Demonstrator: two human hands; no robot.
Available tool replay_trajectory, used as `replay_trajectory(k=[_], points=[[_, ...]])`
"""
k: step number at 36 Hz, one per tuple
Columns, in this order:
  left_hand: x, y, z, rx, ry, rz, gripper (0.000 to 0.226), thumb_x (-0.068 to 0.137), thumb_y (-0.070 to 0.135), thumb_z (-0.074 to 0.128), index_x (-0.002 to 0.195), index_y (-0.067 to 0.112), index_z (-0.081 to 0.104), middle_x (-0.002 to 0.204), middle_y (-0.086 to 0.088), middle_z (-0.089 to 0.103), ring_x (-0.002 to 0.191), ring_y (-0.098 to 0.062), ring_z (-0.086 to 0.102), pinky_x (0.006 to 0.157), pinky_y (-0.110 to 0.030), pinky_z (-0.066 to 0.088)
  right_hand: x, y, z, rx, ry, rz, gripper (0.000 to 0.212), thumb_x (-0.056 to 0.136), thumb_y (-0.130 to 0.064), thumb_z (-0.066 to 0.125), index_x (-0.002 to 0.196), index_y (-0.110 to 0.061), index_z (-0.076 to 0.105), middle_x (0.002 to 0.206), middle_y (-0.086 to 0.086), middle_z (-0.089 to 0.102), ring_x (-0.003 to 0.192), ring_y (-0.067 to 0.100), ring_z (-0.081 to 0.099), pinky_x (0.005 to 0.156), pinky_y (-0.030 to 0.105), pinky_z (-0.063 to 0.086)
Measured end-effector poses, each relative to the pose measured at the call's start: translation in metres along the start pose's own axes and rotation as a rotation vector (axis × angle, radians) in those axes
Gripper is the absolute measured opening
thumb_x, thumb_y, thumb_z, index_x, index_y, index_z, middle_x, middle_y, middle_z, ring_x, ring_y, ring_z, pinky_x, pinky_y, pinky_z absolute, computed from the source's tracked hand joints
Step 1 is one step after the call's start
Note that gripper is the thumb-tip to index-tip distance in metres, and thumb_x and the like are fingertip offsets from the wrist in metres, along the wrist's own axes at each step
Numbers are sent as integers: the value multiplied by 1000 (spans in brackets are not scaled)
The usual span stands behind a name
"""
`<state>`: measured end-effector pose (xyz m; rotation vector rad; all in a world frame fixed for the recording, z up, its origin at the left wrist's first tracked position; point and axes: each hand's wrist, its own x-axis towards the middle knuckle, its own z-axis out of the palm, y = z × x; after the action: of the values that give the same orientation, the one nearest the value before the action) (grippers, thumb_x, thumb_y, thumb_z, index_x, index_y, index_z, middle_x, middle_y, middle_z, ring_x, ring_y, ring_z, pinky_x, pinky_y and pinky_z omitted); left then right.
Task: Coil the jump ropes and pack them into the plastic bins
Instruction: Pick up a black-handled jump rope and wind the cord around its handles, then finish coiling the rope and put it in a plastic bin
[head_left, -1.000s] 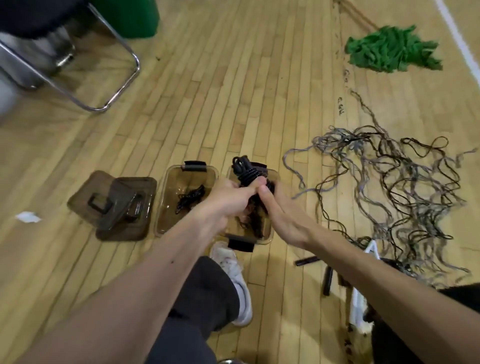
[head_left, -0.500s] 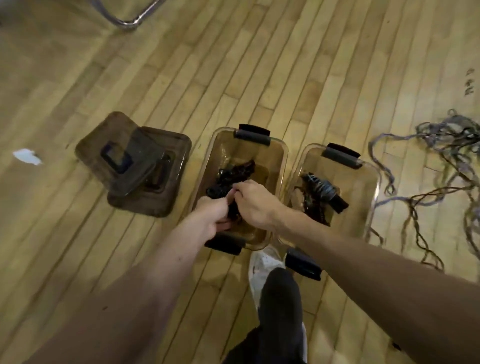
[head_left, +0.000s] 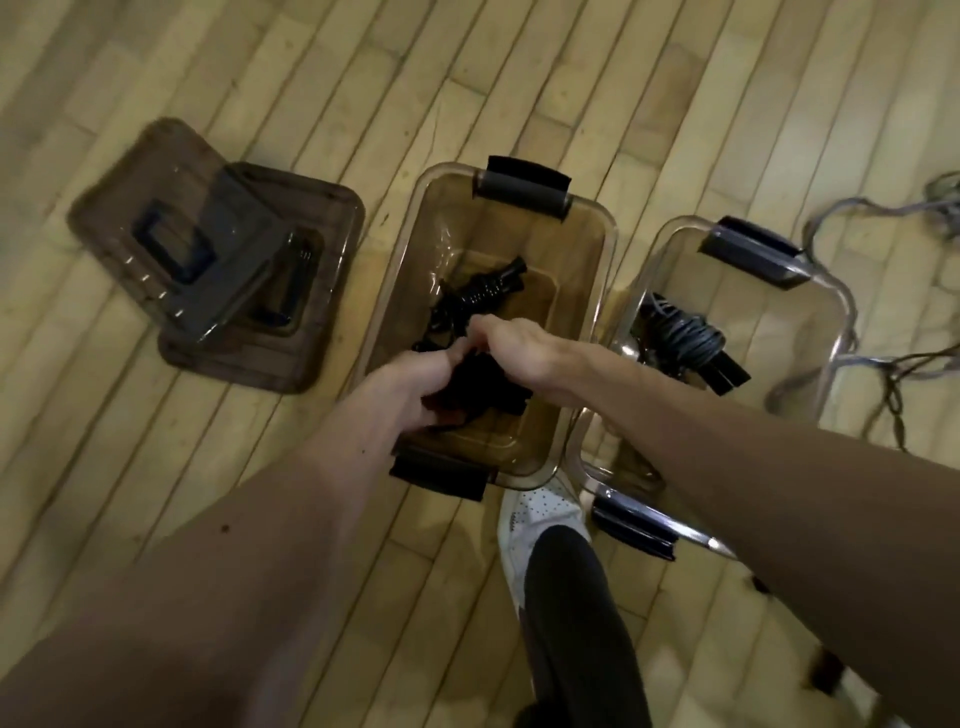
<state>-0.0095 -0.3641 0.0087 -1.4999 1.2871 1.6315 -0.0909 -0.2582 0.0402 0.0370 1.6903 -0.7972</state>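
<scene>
A coiled black jump rope (head_left: 480, 387) sits low inside the middle bin (head_left: 566, 249), toward its near end, held between both hands. The left hand (head_left: 410, 384) has its fingers curled round the near side of the bundle, and the right hand (head_left: 511, 348) pinches it from the far side, fingertips bent down onto the cord. Beyond the hands, toward the far end of the same bin, lies a second black rope (head_left: 483, 291), also bundled. Just beside it on the right stands another bin (head_left: 810, 322), holding a grey rope (head_left: 680, 338) wound into a coil with black handles sticking out. To the left of the middle bin, two brown lids (head_left: 218, 270) lie stacked askew on the wooden floor (head_left: 260, 78). Loose grey ropes (head_left: 878, 218) trail along the floor's right edge. A white shoe (head_left: 540, 514) touches the middle bin's near right corner.
</scene>
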Motion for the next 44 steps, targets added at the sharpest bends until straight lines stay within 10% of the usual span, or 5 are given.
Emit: replay_trajectory(k=[15, 20, 28, 35, 44], points=[[-225, 39, 169, 1083, -96, 860, 27, 101, 36, 55, 110, 15, 71, 103, -4, 71, 96, -21, 66, 91, -40, 55, -240, 135, -164, 835, 249, -97, 51, 109, -39, 32, 125, 0, 61, 111, 20, 73, 96, 32, 71, 80, 40, 58], [-248, -15, 261, 1494, -433, 745, 30, 100, 35, 56, 114, 11, 68, 111, -8, 67, 102, -26, 64, 93, -44, 54, -300, 258, -186, 945, 475, 37, 39, 108, -24, 40, 125, 4, 59, 101, 20, 75, 91, 33, 72, 86, 43, 56], [-166, -113, 355, 1576, -278, 647, 26, 99, 32, 58, 109, 11, 68, 109, -8, 66, 95, -24, 66, 86, -41, 57, -283, 385, -151, 785, 572, 355, 26, 104, -4, 49, 122, 12, 60, 86, 19, 65, 72, 28, 61, 61, 34, 50], [-87, -163, 393, 1515, -176, 631, 26, 101, 29, 52, 122, 16, 60, 117, -8, 56, 103, -25, 59, 88, -41, 55, -200, 418, -132, 240, 551, 362, 27, 99, -8, 51, 124, -1, 58, 119, 12, 63, 115, 31, 60, 92, 34, 47], [-54, -176, 409, 1590, -286, 529, 22, 102, 25, 53, 120, 14, 57, 114, -7, 61, 104, -27, 60, 89, -45, 53, -152, 422, -133, 277, 580, 385, 23, 99, -20, 56, 112, -11, 40, 115, 10, 60, 110, 30, 60, 81, 32, 44]])
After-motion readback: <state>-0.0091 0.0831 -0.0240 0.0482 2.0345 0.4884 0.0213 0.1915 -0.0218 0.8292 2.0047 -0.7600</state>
